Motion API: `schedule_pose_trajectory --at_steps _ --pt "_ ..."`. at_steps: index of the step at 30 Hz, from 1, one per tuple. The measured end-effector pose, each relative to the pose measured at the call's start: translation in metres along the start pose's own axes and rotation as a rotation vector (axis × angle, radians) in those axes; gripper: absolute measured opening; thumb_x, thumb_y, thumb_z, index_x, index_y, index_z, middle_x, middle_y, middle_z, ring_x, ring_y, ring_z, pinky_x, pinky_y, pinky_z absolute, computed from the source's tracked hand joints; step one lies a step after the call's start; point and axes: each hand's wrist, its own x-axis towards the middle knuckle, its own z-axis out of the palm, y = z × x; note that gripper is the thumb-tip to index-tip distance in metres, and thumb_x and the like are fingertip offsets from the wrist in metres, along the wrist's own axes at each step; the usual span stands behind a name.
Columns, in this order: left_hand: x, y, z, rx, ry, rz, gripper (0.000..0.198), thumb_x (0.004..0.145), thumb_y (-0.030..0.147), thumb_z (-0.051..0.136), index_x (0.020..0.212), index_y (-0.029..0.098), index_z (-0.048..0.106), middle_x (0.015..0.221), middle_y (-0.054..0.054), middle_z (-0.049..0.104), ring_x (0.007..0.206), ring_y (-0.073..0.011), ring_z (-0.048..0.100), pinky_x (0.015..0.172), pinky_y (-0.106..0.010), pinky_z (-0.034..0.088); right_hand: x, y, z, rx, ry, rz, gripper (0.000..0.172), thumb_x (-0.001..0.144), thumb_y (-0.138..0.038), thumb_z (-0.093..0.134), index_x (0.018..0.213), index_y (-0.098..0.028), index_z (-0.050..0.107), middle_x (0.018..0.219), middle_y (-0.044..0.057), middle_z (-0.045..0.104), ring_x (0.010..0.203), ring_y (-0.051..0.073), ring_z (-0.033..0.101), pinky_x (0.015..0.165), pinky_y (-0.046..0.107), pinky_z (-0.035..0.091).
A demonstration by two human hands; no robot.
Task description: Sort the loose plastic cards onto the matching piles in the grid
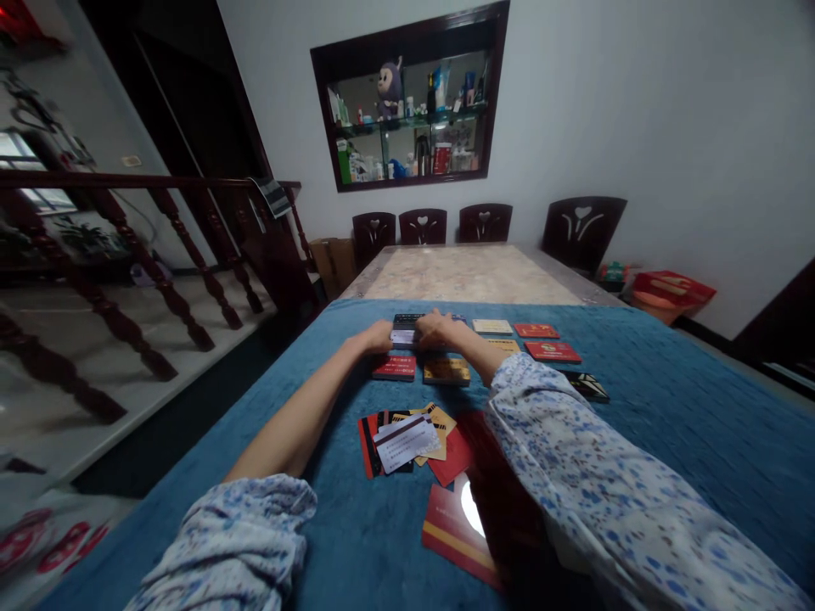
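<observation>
Both of my hands are at a stack of plastic cards (404,336) in the back row on the blue cloth. My left hand (380,337) presses its left end, fingers bent and partly hidden. From the other side my right hand (439,329) grips the right end, its fingers curled over the cards. Just nearer to me lie a red card stack (393,367) and a gold card stack (446,371). Closer still, loose cards (407,441) overlap in a fan, a white one with a dark stripe on top.
More stacks stand to the right: a cream one (491,327), a red one (536,331), another red one (553,351) and a black one (587,386). Under my right forearm is a glossy dark red item (458,530). Chairs (486,223) stand beyond the table.
</observation>
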Motion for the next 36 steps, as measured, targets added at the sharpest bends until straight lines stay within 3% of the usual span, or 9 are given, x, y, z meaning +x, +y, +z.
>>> schedule_pose_trajectory --at_steps 7,11,17,27,36 --pt "-0.029 0.007 -0.004 0.127 0.136 -0.059 0.045 0.075 0.009 0.054 0.12 0.013 0.06 0.122 -0.014 0.061 0.115 -0.0276 0.057 0.096 -0.036 0.047 -0.02 0.012 -0.005 -0.038 0.163 -0.08 0.04 0.082 -0.035 0.061 0.117 -0.019 0.068 0.129 0.018 0.061 0.125 0.037 0.044 0.096 0.051 0.039" --pt "-0.05 0.015 -0.001 0.159 0.194 -0.062 0.041 0.083 0.007 0.045 0.12 0.012 0.061 0.123 -0.016 0.059 0.119 -0.029 0.053 0.097 -0.042 0.045 -0.04 0.014 -0.003 -0.042 0.251 -0.123 0.032 0.085 -0.027 0.055 0.113 -0.022 0.069 0.125 0.015 0.064 0.122 0.034 0.044 0.092 0.046 0.037" --pt "-0.076 0.025 0.003 0.158 0.244 -0.047 0.038 0.089 0.01 0.04 0.118 0.013 0.063 0.122 -0.015 0.06 0.117 -0.0278 0.052 0.097 -0.043 0.042 -0.071 0.013 0.01 -0.011 0.372 -0.199 0.031 0.091 -0.022 0.043 0.098 -0.02 0.073 0.108 0.014 0.07 0.11 0.031 0.047 0.082 0.042 0.033" --pt "-0.127 0.041 0.022 0.04 0.346 0.066 0.028 0.089 0.009 0.046 0.106 0.016 0.068 0.111 -0.012 0.064 0.107 -0.0261 0.055 0.092 -0.042 0.042 -0.121 0.005 0.032 0.051 0.456 -0.296 0.023 0.092 -0.024 0.05 0.091 -0.021 0.072 0.101 0.011 0.07 0.106 0.028 0.046 0.082 0.038 0.029" --pt "-0.169 0.058 0.033 0.005 0.328 0.1 0.022 0.086 0.008 0.053 0.1 0.015 0.069 0.109 -0.011 0.064 0.105 -0.0261 0.056 0.087 -0.042 0.042 -0.155 -0.009 0.051 0.093 0.391 -0.395 0.018 0.086 -0.022 0.06 0.099 -0.022 0.072 0.107 0.008 0.071 0.109 0.027 0.046 0.085 0.04 0.029"
